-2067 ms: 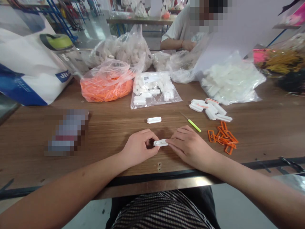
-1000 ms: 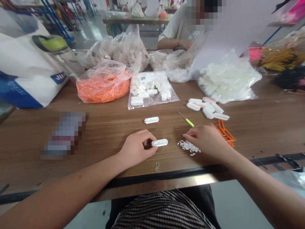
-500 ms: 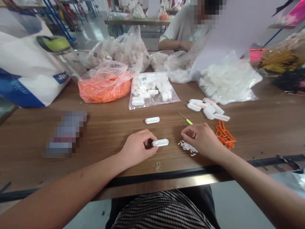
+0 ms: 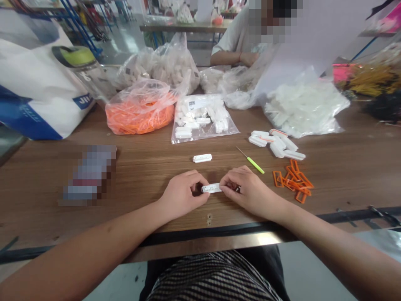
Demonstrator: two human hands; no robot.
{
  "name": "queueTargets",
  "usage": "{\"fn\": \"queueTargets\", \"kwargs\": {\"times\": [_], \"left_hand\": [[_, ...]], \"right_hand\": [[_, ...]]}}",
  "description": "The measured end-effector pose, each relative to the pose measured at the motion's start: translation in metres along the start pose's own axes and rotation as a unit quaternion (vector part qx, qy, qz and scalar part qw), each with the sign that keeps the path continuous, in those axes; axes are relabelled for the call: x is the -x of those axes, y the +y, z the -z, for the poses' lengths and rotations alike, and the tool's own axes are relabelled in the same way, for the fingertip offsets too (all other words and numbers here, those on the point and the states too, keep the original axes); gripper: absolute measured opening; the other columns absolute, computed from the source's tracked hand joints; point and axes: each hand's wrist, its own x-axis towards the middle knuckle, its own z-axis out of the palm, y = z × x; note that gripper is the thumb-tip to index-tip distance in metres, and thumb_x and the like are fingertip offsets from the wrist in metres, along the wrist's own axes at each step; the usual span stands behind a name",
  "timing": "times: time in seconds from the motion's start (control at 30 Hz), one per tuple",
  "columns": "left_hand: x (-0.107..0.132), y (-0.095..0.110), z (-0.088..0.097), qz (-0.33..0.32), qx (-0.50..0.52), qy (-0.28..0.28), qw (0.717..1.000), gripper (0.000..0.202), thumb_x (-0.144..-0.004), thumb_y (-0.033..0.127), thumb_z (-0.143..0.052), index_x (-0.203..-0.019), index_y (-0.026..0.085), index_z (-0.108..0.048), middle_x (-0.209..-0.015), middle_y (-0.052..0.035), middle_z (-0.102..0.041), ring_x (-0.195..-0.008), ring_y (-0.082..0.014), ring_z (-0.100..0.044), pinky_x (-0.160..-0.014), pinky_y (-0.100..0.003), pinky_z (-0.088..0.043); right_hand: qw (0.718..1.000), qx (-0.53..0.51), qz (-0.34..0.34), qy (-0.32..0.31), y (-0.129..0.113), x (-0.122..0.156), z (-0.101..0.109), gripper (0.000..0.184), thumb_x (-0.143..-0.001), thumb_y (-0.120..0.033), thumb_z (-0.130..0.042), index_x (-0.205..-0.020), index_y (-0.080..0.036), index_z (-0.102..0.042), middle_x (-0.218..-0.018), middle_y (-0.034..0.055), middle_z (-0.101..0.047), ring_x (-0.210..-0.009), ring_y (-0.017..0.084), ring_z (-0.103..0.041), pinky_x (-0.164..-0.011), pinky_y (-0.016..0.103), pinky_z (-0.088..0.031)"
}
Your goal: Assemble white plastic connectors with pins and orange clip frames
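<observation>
My left hand (image 4: pixel 183 193) pinches the left end of a white plastic connector housing (image 4: pixel 211 188), which has rows of small holes facing up. At its right end are the closed fingertips of my right hand (image 4: pixel 249 189); anything small between them is hidden. A similar white housing (image 4: pixel 202 158) lies behind on the table. Beyond my right hand lies a thin pick with a lime-green handle (image 4: pixel 255 165). Several orange rectangular frames (image 4: pixel 294 179) are heaped to its right. The pile of tiny white pegs is covered by my right hand.
Several white housings (image 4: pixel 277 143) lie at the right, some with orange strips. Behind stand a clear bag of white parts (image 4: pixel 203 115), a bag of orange frames (image 4: pixel 140 113) and a bag of translucent pieces (image 4: pixel 305 104). A blurred flat object (image 4: pixel 89 173) lies left. A person sits opposite.
My right hand has moved left from the tiny white pegs to the housing's right end, uncovering the pick's handle and more orange frames. My left hand keeps its hold.
</observation>
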Motion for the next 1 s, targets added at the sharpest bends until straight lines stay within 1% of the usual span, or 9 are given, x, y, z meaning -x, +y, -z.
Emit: {"fn": "queueTargets", "kwargs": {"times": [0.07,0.13,0.23,0.33,0.4,0.47,0.63,0.83,1.0], "left_hand": [[0.0,0.0,0.0,0.0,0.0,0.001,1.0,0.008,-0.074,0.022,-0.064,-0.081,0.02,-0.068,-0.065,0.0036,-0.052,-0.058,-0.0106,-0.047,-0.058,-0.025,-0.038],[-0.001,0.001,0.0,-0.003,0.001,0.002,1.0,0.008,-0.074,0.022,-0.064,-0.081,0.02,-0.068,-0.066,0.0033,-0.052,-0.058,-0.0106,-0.047,-0.057,-0.025,-0.038],[-0.001,0.001,0.0,-0.008,0.004,0.005,1.0,0.008,-0.074,0.021,-0.063,-0.081,0.02,-0.068,-0.066,0.0031,-0.052,-0.058,-0.0105,-0.047,-0.057,-0.025,-0.038],[-0.001,0.0,0.0,-0.009,0.007,0.004,1.0,0.007,-0.075,0.022,-0.063,-0.081,0.02,-0.068,-0.066,0.0031,-0.052,-0.058,-0.0105,-0.047,-0.056,-0.024,-0.038],[0.0,-0.001,0.0,-0.011,0.01,0.002,1.0,0.008,-0.075,0.023,-0.064,-0.081,0.02,-0.067,-0.067,0.0029,-0.053,-0.058,-0.0102,-0.047,-0.056,-0.024,-0.039],[0.0,-0.001,0.0,-0.016,0.011,0.004,1.0,0.007,-0.076,0.022,-0.064,-0.081,0.02,-0.067,-0.068,0.0028,-0.053,-0.057,-0.0099,-0.046,-0.056,-0.024,-0.038],[0.0,0.0,0.0,-0.013,0.006,0.004,1.0,0.007,-0.076,0.023,-0.064,-0.081,0.02,-0.068,-0.066,0.0029,-0.052,-0.057,-0.01,-0.046,-0.055,-0.024,-0.038],[-0.001,0.0,0.0,-0.006,-0.007,-0.002,1.0,0.007,-0.076,0.024,-0.064,-0.081,0.02,-0.068,-0.066,0.0028,-0.053,-0.058,-0.0106,-0.047,-0.057,-0.024,-0.038],[0.0,-0.002,-0.001,-0.004,-0.013,0.003,1.0,0.007,-0.075,0.023,-0.064,-0.08,0.02,-0.067,-0.067,0.0033,-0.052,-0.059,-0.0106,-0.047,-0.057,-0.024,-0.038]], "right_hand": [[0.999,0.029,0.025,0.005,0.0,0.001,0.0,0.015,-0.088,-0.018,-0.054,-0.076,-0.018,-0.063,-0.066,-0.0008,-0.062,-0.063,0.013,-0.054,-0.075,0.033,-0.038],[0.995,0.071,0.063,0.017,0.0,0.003,-0.001,0.021,-0.091,-0.018,-0.051,-0.074,-0.018,-0.063,-0.065,-0.0001,-0.061,-0.063,0.014,-0.053,-0.073,0.033,-0.038],[0.98,0.142,0.131,0.049,0.0,0.01,-0.003,0.029,-0.094,-0.017,-0.046,-0.073,-0.018,-0.066,-0.063,0.0014,-0.062,-0.064,0.015,-0.052,-0.074,0.034,-0.038],[0.967,0.178,0.163,0.077,0.0,0.016,-0.005,0.025,-0.094,-0.016,-0.047,-0.087,-0.017,-0.071,-0.064,0.0022,-0.066,-0.066,0.017,-0.054,-0.077,0.035,-0.039],[0.967,0.178,0.16,0.09,0.001,0.019,-0.006,0.023,-0.093,-0.016,-0.049,-0.096,-0.016,-0.071,-0.067,0.0027,-0.068,-0.068,0.018,-0.057,-0.078,0.036,-0.04],[0.968,0.172,0.157,0.093,0.002,0.02,-0.007,0.022,-0.092,-0.016,-0.05,-0.1,-0.016,-0.071,-0.069,0.003,-0.068,-0.069,0.018,-0.058,-0.078,0.037,-0.04],[0.97,0.169,0.16,0.07,0.001,0.018,-0.011,0.025,-0.091,-0.016,-0.049,-0.099,-0.018,-0.072,-0.066,0.003,-0.067,-0.068,0.019,-0.056,-0.078,0.039,-0.041],[0.976,0.157,0.14,0.064,-0.002,0.017,-0.013,0.027,-0.091,-0.016,-0.046,-0.095,-0.015,-0.072,-0.06,0.0019,-0.063,-0.061,0.017,-0.055,-0.071,0.035,-0.04],[0.984,0.125,0.115,0.046,-0.004,0.018,-0.015,0.028,-0.089,-0.015,-0.046,-0.098,-0.015,-0.073,-0.062,0.0023,-0.067,-0.061,0.016,-0.058,-0.069,0.035,-0.04]]}}
